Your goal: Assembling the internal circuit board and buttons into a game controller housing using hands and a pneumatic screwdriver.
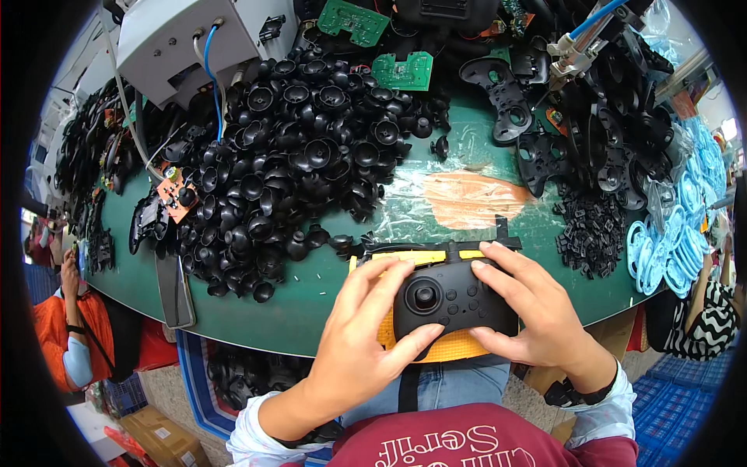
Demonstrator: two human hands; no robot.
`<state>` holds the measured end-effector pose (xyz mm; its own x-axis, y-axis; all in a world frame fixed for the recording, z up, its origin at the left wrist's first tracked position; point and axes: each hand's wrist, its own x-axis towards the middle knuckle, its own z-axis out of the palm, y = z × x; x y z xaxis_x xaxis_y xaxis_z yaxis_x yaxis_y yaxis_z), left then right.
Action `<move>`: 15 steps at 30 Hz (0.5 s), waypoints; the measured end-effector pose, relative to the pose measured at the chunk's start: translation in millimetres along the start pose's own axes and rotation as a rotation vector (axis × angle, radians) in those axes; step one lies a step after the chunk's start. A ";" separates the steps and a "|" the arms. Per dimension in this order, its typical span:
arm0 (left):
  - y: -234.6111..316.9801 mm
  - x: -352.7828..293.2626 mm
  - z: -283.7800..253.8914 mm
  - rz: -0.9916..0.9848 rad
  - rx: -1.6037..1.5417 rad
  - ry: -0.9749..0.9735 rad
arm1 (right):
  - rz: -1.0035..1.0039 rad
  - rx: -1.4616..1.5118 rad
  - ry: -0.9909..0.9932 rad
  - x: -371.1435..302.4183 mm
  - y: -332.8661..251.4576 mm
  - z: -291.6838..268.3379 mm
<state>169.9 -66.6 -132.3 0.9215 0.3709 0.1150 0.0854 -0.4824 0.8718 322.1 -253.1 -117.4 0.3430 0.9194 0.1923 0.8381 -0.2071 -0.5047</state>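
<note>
Both my hands are closed around a black game controller (455,292) at the front edge of the green table. A single thumbstick stands up on its left part, with several small round buttons to the right of it. My left hand (362,323) grips the left side, thumb along the lower edge and fingers over the top. On the right side, my right hand (537,311) has its fingers over the upper edge and its thumb at the lower corner. Beneath the controller lies a yellow pad (387,331), partly hidden by it and my hands.
A large heap of black thumbstick caps (311,148) covers the left of the table (257,319). Green circuit boards (402,71) lie at the back. Black controller shells (498,97), small black parts (589,233) and light-blue plastic pieces (669,253) are at the right. A person in orange (74,331) sits at far left.
</note>
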 end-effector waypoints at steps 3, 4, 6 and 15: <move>-3.4 1.3 4.1 -0.002 0.063 -0.042 | 0.040 0.047 -0.022 -0.5 2.4 1.7; -3.0 1.4 2.1 -0.030 0.052 -0.055 | 0.045 0.048 -0.025 -0.2 3.6 1.5; -2.7 3.0 0.2 -0.059 0.041 -0.071 | 0.088 0.186 -0.053 2.1 6.4 -0.9; 9.7 -8.2 6.5 0.099 0.122 -0.022 | 0.069 0.379 0.129 -10.2 -9.8 8.9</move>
<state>165.6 -79.5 -127.9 0.9357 0.2998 0.1859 0.0379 -0.6093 0.7920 306.7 -257.5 -121.9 0.4638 0.8532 0.2385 0.6035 -0.1073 -0.7901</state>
